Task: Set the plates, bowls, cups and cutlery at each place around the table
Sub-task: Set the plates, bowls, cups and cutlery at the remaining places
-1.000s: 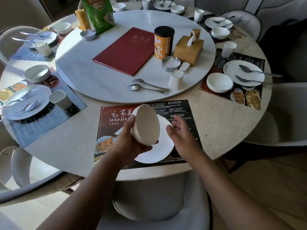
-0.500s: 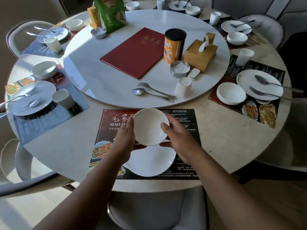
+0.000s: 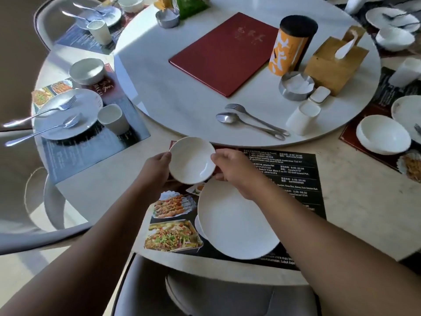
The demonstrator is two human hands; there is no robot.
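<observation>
Bowl point(image 3: 192, 159) and plate point(image 3: 237, 222): white glazed ceramic is indicated, smooth, and a glossy highlight is seen in the bowl. Fork point(image 3: 255, 118) and spoon point(image 3: 225, 118): polished metal. Turntable point(image 3: 170, 76): polished pale stone. Placemat point(image 3: 296, 179): printed paper or laminate, slight sheen. Menu cover point(image 3: 224, 53): matt red. Tissue box point(image 3: 330, 67): wood.

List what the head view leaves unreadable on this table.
- Head view: whether the bowl touches the placemat; left hand and right hand hide its underside.
- Head view: the right neighbour's plate, cut off by the frame edge.
- Head view: the placemat's small print, too blurred to read.
</observation>
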